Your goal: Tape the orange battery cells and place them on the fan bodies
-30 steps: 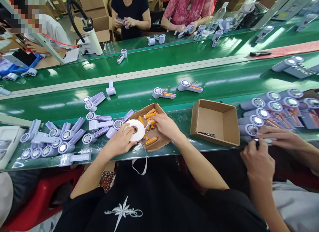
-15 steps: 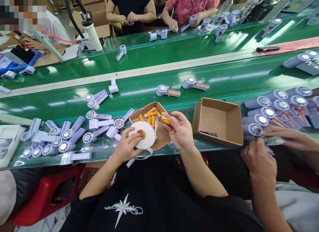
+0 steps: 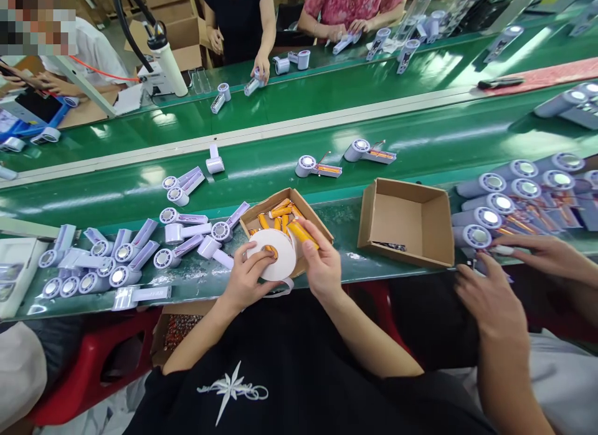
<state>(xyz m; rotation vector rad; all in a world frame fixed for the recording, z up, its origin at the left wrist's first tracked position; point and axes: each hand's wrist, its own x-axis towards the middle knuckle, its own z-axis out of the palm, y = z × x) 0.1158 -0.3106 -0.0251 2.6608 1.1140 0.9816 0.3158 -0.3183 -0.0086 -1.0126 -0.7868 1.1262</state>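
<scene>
My left hand (image 3: 250, 276) is closed on a roll of white tape (image 3: 284, 260), its fingers reaching into the core; a loose strip curls below the roll. Between the thumb and fingers of my right hand (image 3: 322, 263) is an orange battery cell (image 3: 303, 233), held just above and right of the roll. Both hands are over the near side of a cardboard box (image 3: 320, 226). Several more orange battery cells (image 3: 281, 210) lie inside it, partly hidden by the roll and my hands.
Lilac handheld fan housings (image 3: 126, 251) are heaped to the left. An open cardboard box (image 3: 402, 217) stands to the right, and a co-worker's hands (image 3: 495, 291) work beside rows of fan housings (image 3: 490, 217). Two fan bodies (image 3: 306, 166) with orange cells lie on the green belt (image 3: 252, 173).
My right hand has moved left and down, bringing the battery cell close to the tape roll and turning it. Across the belt, a person's hand has reached out to a fan housing.
</scene>
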